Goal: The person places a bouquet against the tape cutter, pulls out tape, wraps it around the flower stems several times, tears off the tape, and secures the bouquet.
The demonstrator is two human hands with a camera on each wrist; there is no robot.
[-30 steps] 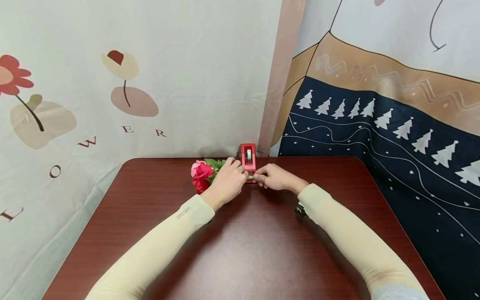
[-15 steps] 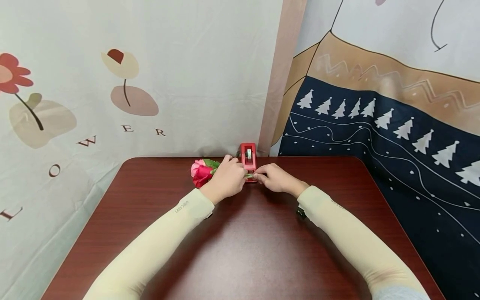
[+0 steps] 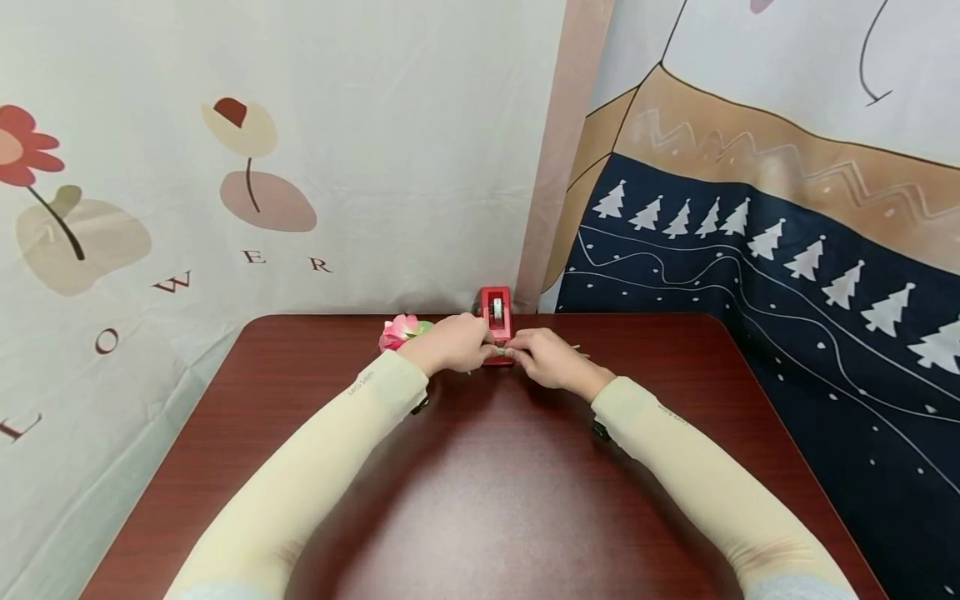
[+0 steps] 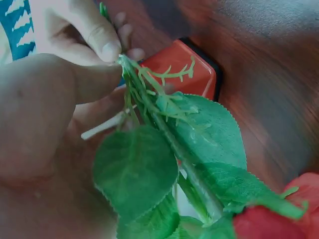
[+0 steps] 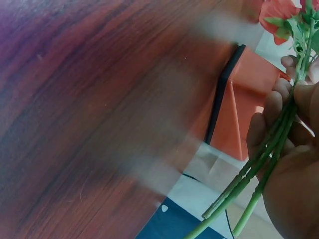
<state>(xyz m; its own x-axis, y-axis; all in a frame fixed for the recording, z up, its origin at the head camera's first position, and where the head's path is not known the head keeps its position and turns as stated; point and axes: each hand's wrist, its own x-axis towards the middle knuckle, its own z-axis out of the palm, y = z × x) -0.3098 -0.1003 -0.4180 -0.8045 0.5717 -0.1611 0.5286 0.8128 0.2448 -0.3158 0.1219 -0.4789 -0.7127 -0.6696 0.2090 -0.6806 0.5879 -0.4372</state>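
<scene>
A bunch of flowers, with a pink bloom (image 3: 401,331) at its left end, lies across both hands in front of a red tape dispenser (image 3: 495,333). My left hand (image 3: 459,343) pinches the bunch's green stems below the leaves (image 4: 135,169); a red bloom (image 4: 269,224) shows at lower right in the left wrist view. My right hand (image 3: 549,360) pinches the same stems (image 5: 264,162) close to the left thumb, and their cut ends hang past its palm. Near the left fingers is a thin pale strip (image 4: 102,125). The exact pinch point is partly hidden by the thumbs.
The dispenser stands near the back edge of the dark red-brown table (image 3: 480,483). Behind it hangs a pale printed curtain (image 3: 405,167). A dark blue cloth with white trees (image 3: 675,267) hangs at the right.
My left hand has turned and flattened, and the blooms have rolled, with pink now showing instead of red. Stem ends now show beyond my right hand, which has barely moved.
</scene>
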